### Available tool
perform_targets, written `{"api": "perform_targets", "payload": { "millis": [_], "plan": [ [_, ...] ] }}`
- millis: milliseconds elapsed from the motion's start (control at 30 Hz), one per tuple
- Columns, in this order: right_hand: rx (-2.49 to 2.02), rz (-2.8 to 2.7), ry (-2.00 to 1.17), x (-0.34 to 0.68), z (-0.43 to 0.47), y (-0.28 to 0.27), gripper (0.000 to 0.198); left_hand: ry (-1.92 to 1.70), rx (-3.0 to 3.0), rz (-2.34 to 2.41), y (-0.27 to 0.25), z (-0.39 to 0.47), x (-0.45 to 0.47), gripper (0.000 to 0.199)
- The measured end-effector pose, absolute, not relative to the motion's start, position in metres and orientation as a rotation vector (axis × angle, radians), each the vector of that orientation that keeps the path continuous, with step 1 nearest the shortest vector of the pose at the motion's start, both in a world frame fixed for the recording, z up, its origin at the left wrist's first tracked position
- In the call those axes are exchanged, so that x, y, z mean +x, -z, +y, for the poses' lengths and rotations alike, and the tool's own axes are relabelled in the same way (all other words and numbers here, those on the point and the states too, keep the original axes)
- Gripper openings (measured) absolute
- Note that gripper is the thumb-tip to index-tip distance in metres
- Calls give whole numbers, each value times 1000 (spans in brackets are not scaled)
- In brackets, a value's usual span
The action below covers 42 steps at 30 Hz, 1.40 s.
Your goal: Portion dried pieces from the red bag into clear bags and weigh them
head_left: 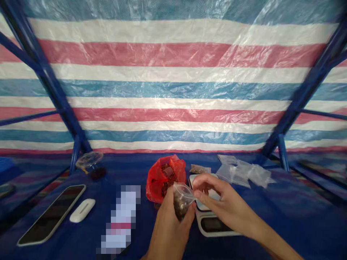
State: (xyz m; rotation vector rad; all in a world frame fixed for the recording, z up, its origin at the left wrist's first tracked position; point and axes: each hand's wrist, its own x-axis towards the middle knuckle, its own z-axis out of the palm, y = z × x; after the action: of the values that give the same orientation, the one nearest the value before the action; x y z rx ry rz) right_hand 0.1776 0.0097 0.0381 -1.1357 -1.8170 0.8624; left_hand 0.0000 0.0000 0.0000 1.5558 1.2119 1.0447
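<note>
My left hand (173, 224) wraps round a small clear zip bag (183, 200), partly filled with brownish bits I cannot make out. At the bag's upper right corner, the thumb and fingers of my right hand (217, 198) pinch its edge. Beneath my right hand lies a white digital scale (206, 222), its dark display partly covered. Just behind my left hand stands an open red plastic bag (154, 180) holding dark reddish pieces and a small reddish scoop or cup (168, 171). Another small filled zip bag (200, 169) rests behind the scale.
Several clear bags (244, 171) lie at the back right of the blue table (146, 234). On the left are a phone (52, 215), a white case (82, 210), a blurred-out strip (121, 216) and a clear plastic item (90, 160). Blue posts (58, 95) frame a striped sheet.
</note>
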Motion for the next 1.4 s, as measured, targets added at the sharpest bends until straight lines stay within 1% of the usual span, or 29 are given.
{"api": "perform_targets", "payload": {
  "millis": [200, 333, 467, 600, 733, 1000, 1200, 1400],
  "plan": [
    [-1523, -1941, -523, 224, 9, -30, 34, -945, 1681, 1366, -5, -2, -4, 15],
    [-1689, -2053, -566, 259, -14, -14, 32, -840, 1768, 1363, 1, -4, -3, 14],
    [-1671, -2130, -579, 270, -39, 1, 35, -803, 1792, 1352, 7, -7, -4, 17],
    [-1660, -2214, -446, 269, -45, 15, 31, -763, 1788, 1383, 12, -8, -6, 17],
    [-1653, -2281, -318, 266, -47, 20, 28, -796, 1791, 1353, 12, -9, -1, 18],
    [-1700, -2042, -308, 277, -55, 32, 32, -851, 1792, 1260, 5, -15, 15, 17],
    [-1693, -2045, -293, 289, -50, 43, 27, -822, 1788, 1180, 2, -15, 19, 20],
    [-1583, -2082, -405, 288, -46, 44, 27, -791, 1793, 1088, 7, -4, 11, 21]
  ]
}}
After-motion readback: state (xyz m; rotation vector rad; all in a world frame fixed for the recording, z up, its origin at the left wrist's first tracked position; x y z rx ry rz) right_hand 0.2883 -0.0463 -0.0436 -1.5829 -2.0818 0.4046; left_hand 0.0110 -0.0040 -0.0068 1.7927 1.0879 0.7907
